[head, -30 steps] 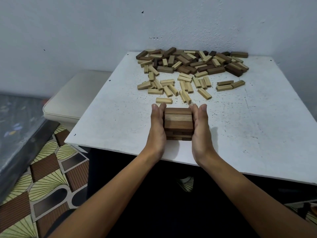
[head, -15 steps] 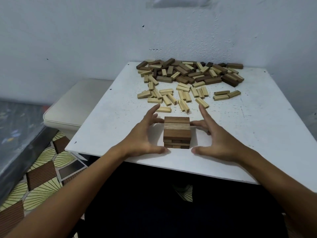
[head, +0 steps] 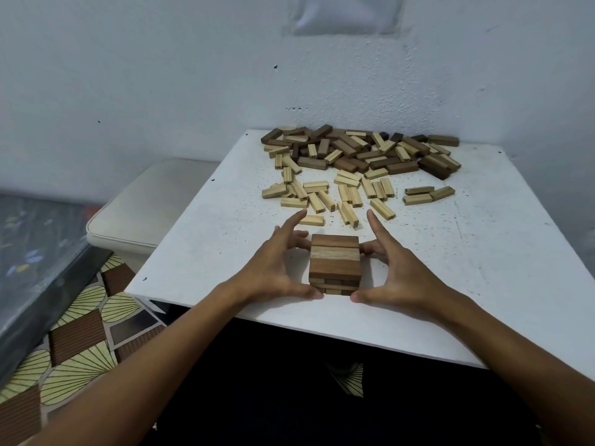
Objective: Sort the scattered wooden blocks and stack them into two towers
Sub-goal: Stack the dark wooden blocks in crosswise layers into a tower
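Short dark-wood stack (head: 335, 264) near front edge of white surface (head: 483, 268). L hand (head: 273, 272) & R hand (head: 397, 275) flank it, fingers spread, thumbs maybe touching its base. Loose blocks (head: 357, 169) heaped at back.

Bare white table (head: 467, 252) lies open at the frame's right and left of the short block tower (head: 335, 263). Scattered blocks (head: 354, 165) crowd the upper middle; both hands (head: 273, 268) (head: 396, 272) flank the tower closely.

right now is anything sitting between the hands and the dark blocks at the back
Yes. The loose light blocks lie scattered across the table between the hands, left and right, and the dark blocks. The stack sits between the two hands, not beyond them.
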`<action>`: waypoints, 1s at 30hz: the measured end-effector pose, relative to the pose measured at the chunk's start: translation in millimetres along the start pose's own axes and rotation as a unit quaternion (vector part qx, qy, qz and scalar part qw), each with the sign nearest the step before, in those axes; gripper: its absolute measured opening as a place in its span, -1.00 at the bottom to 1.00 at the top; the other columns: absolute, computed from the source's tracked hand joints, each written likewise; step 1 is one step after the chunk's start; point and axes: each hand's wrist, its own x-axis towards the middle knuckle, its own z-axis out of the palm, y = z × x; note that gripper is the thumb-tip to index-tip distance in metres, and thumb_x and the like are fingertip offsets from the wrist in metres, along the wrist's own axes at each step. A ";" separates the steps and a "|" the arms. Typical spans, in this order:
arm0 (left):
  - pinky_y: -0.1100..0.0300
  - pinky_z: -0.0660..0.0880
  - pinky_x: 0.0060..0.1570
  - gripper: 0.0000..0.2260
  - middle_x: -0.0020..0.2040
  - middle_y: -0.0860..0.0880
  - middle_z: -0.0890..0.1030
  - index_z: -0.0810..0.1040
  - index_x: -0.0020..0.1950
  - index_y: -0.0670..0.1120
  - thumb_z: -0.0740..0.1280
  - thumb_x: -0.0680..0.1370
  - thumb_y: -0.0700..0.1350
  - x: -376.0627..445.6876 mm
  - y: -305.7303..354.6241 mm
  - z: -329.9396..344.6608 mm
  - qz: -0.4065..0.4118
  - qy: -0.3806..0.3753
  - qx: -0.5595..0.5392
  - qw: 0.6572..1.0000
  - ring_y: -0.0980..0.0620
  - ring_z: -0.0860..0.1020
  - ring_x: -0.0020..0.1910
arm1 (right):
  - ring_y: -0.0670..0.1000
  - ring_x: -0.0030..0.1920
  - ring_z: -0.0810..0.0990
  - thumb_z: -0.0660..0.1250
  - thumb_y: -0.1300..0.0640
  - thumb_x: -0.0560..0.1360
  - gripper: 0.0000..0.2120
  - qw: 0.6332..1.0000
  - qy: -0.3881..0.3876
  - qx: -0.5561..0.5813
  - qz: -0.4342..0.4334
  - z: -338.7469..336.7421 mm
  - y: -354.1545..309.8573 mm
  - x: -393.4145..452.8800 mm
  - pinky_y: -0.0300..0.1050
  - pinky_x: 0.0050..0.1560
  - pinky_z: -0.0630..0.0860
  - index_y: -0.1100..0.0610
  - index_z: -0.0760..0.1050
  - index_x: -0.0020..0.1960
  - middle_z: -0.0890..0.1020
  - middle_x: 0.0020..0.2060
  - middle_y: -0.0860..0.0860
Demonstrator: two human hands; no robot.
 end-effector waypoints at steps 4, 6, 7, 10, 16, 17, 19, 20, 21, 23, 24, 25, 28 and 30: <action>-0.11 0.15 0.49 0.14 0.22 0.05 0.55 -0.01 0.55 0.15 0.64 0.17 0.08 -0.8 -3.2 -2.5 -0.004 0.012 0.005 1.000 0.19 0.32 0.42 | -0.12 0.32 0.41 0.65 -0.01 0.21 0.29 1.000 -0.004 0.007 0.000 2.3 0.1 4.0 -0.27 0.27 0.29 -0.28 -0.31 0.51 0.48 0.33 -0.05; -0.13 0.13 0.49 0.14 0.21 0.08 0.55 -0.01 0.56 0.13 0.63 0.16 0.11 -2.9 -6.8 -6.7 -0.006 0.017 0.014 1.000 0.20 0.32 0.42 | -0.10 0.33 0.41 0.65 -0.02 0.21 0.29 1.000 -0.008 0.006 -0.005 5.4 -2.5 8.8 -0.26 0.27 0.29 -0.29 -0.31 0.50 0.47 0.34 -0.04; -0.13 0.14 0.49 0.14 0.20 0.10 0.54 0.00 0.56 0.12 0.63 0.15 0.11 -4.1 -8.9 -9.6 -0.010 0.019 0.016 1.000 0.19 0.33 0.42 | -0.09 0.33 0.41 0.64 -0.02 0.21 0.28 1.000 -0.010 0.005 -0.009 7.3 -4.7 11.7 -0.25 0.27 0.30 -0.31 -0.31 0.49 0.47 0.35 -0.03; -0.13 0.14 0.49 0.15 0.16 0.21 0.48 0.01 0.57 0.09 0.65 0.15 0.07 -10.2 -17.1 -21.5 -0.022 0.030 0.021 0.999 0.18 0.34 0.41 | -0.06 0.34 0.41 0.64 -0.01 0.22 0.26 0.999 -0.026 0.010 -0.021 16.5 -14.5 24.5 -0.20 0.29 0.32 -0.32 -0.31 0.48 0.47 0.35 -0.02; -0.08 0.24 0.46 0.14 0.23 0.13 0.44 0.02 0.57 0.09 0.66 0.16 0.07 -28.2 -35.2 -52.4 -0.054 0.057 0.034 0.996 0.10 0.39 0.39 | -0.17 0.30 0.41 0.62 0.03 0.23 0.24 0.997 -0.058 0.033 -0.038 42.1 -32.2 54.1 -0.33 0.20 0.29 -0.31 -0.25 0.52 0.48 0.28 -0.09; -0.05 0.26 0.45 0.15 0.24 0.11 0.45 0.03 0.57 0.07 0.67 0.16 0.05 -31.4 -39.3 -57.1 -0.060 0.064 0.032 0.996 0.11 0.39 0.39 | -0.19 0.29 0.40 0.62 0.04 0.23 0.23 0.997 -0.061 0.039 -0.042 46.3 -35.9 58.3 -0.34 0.19 0.29 -0.31 -0.24 0.52 0.48 0.27 -0.11; -0.01 0.26 0.45 0.16 0.22 0.09 0.47 0.03 0.58 0.04 0.67 0.16 0.04 -39.6 -46.5 -67.7 -0.071 0.079 0.029 0.994 0.13 0.37 0.40 | -0.20 0.29 0.41 0.61 0.05 0.23 0.22 0.995 -0.075 0.044 -0.053 56.2 -45.1 68.9 -0.30 0.22 0.32 -0.32 -0.23 0.51 0.49 0.26 -0.12; 0.01 0.25 0.45 0.17 0.21 0.09 0.48 0.03 0.58 0.02 0.67 0.15 0.03 -43.6 -49.5 -72.7 -0.078 0.087 0.028 0.993 0.13 0.36 0.41 | -0.20 0.30 0.41 0.60 0.04 0.23 0.22 0.994 -0.084 0.044 -0.058 61.0 -49.7 74.4 -0.26 0.25 0.33 -0.31 -0.23 0.52 0.49 0.26 -0.12; 0.02 0.25 0.45 0.17 0.20 0.07 0.49 0.03 0.58 0.01 0.68 0.15 0.02 -47.8 -52.5 -77.6 -0.084 0.094 0.027 0.992 0.13 0.36 0.41 | -0.19 0.31 0.41 0.60 0.02 0.22 0.22 0.993 -0.093 0.043 -0.063 65.8 -54.1 79.9 -0.22 0.29 0.34 -0.30 -0.23 0.52 0.49 0.26 -0.11; 0.06 0.26 0.45 0.17 0.20 0.04 0.49 0.03 0.58 -0.01 0.68 0.16 -0.02 -54.8 -58.4 -86.4 -0.096 0.107 0.026 0.989 0.11 0.37 0.41 | -0.18 0.33 0.40 0.59 0.00 0.20 0.22 0.991 -0.106 0.046 -0.071 74.5 -62.4 90.4 -0.15 0.35 0.35 -0.30 -0.22 0.52 0.49 0.27 -0.11; 0.08 0.26 0.44 0.17 0.21 0.03 0.48 0.03 0.58 -0.01 0.69 0.16 -0.04 -58.5 -61.0 -91.0 -0.103 0.114 0.024 0.988 0.10 0.37 0.40 | -0.18 0.33 0.40 0.59 0.00 0.20 0.21 0.990 -0.113 0.048 -0.074 79.0 -66.7 95.2 -0.13 0.36 0.35 -0.30 -0.22 0.52 0.49 0.27 -0.12; 0.12 0.27 0.43 0.17 0.23 0.01 0.47 0.02 0.58 -0.01 0.69 0.17 -0.07 -62.0 -63.5 -95.4 -0.113 0.119 0.020 0.986 0.10 0.38 0.39 | -0.18 0.33 0.41 0.58 0.00 0.19 0.22 0.989 -0.119 0.047 -0.079 83.5 -71.0 99.8 -0.12 0.36 0.36 -0.30 -0.22 0.52 0.49 0.27 -0.12; 0.18 0.27 0.41 0.15 0.31 -0.07 0.46 0.01 0.58 0.00 0.68 0.18 -0.12 -71.4 -69.3 -106.5 -0.134 0.136 0.011 0.981 0.09 0.39 0.37 | -0.19 0.32 0.41 0.57 0.00 0.19 0.22 0.986 -0.133 0.042 -0.091 95.1 -82.2 112.9 -0.11 0.35 0.38 -0.29 -0.22 0.53 0.49 0.26 -0.13; 0.17 0.27 0.41 0.14 0.32 -0.07 0.46 0.01 0.58 -0.01 0.67 0.19 -0.13 -77.5 -72.9 -112.7 -0.147 0.149 0.003 0.978 0.08 0.39 0.38 | -0.19 0.31 0.43 0.57 -0.01 0.19 0.21 0.984 -0.140 0.042 -0.099 102.1 -88.4 120.6 -0.12 0.34 0.39 -0.28 -0.22 0.53 0.50 0.26 -0.13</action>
